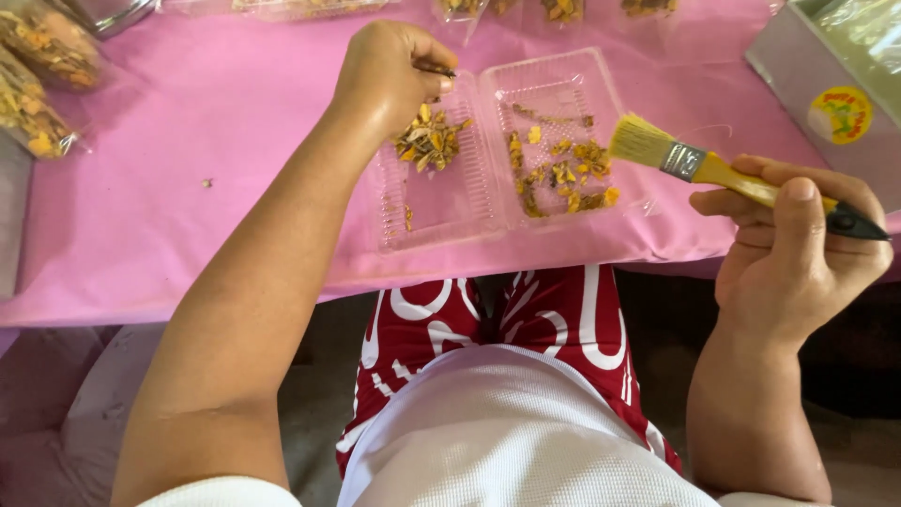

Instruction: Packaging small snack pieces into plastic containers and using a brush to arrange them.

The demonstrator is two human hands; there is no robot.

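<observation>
A clear plastic clamshell tray [469, 202] lies open on the pink table cover [188, 188]. Each half holds dried yellow-brown flower bits: one pile [430, 141] in the left half, scattered pieces [563, 174] in the right half. My left hand [389, 75] hovers over the left half, its fingers pinched on a thin dark tool [437, 69], perhaps tweezers. My right hand [793, 249] grips a paintbrush [723, 172] with a yellow handle and pale bristles; the bristles point at the tray's right edge.
Clear bags of dried yellow petals [42, 75] lie at the far left. More bags [563, 9] line the table's far edge. A grey box [826, 84] with a round sticker stands at the right. My lap in red-and-white cloth [507, 329] is below the table edge.
</observation>
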